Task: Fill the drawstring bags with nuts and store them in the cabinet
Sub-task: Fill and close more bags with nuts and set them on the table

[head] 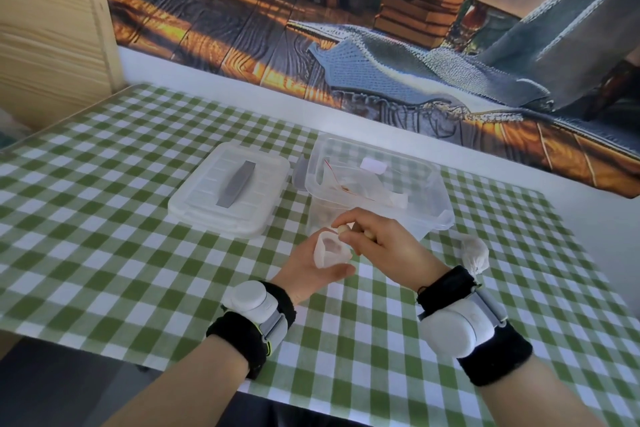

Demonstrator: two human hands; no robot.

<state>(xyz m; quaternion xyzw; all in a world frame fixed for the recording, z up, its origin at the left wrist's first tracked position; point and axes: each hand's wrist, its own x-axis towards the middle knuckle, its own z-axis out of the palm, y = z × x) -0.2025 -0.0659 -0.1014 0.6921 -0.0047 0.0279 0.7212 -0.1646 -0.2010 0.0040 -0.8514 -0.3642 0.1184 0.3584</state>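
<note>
The cabinet (45,28) is cut by the left edge; contents of the bag (329,253) are blurred.

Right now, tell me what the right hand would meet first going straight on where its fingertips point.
Most likely the open drawstring bag the left hand holds: the right hand pinches a nut just above its mouth, fingertips aimed down-left. Depth is hard to judge.

Left hand (304,267) and right hand (377,243) bare. Each wrist carries a black fleecy band (235,343), a white rounded device (247,298) and a grey strap (273,326).
</note>
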